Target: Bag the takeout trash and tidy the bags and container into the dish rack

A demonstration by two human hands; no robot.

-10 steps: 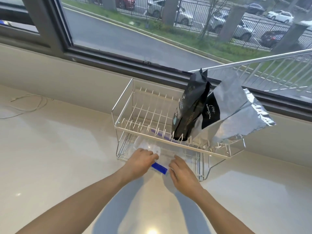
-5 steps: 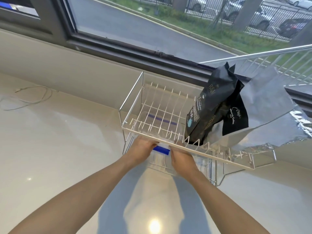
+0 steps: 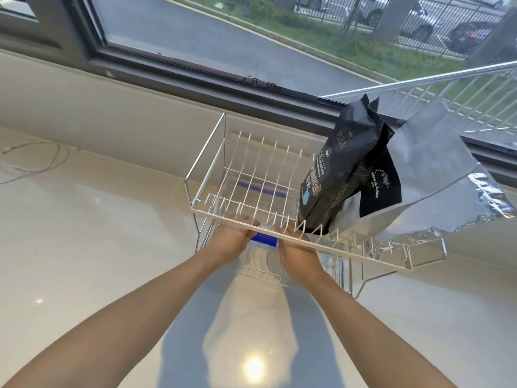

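Observation:
A two-tier wire dish rack (image 3: 207, 175) stands on the counter below the window. On its upper tier's right side lean a black coffee bag (image 3: 333, 186) and a silver foil bag (image 3: 430, 175). A clear container with blue clips (image 3: 264, 238) lies in the lower tier, seen partly through the upper wires. My left hand (image 3: 233, 238) and my right hand (image 3: 295, 247) reach under the upper tier's front rail and hold the container's near end, one on each side of the blue clip. Their fingertips are hidden behind the rail.
The glossy white counter (image 3: 98, 247) spreads to the left and in front of the rack. A thin white cable (image 3: 42, 161) lies at the far left. A low wall and the window frame (image 3: 167, 65) run behind the rack.
Both hands have pushed the container further into the lower tier, so they now sit under the upper rail. The view has closed in on the rack.

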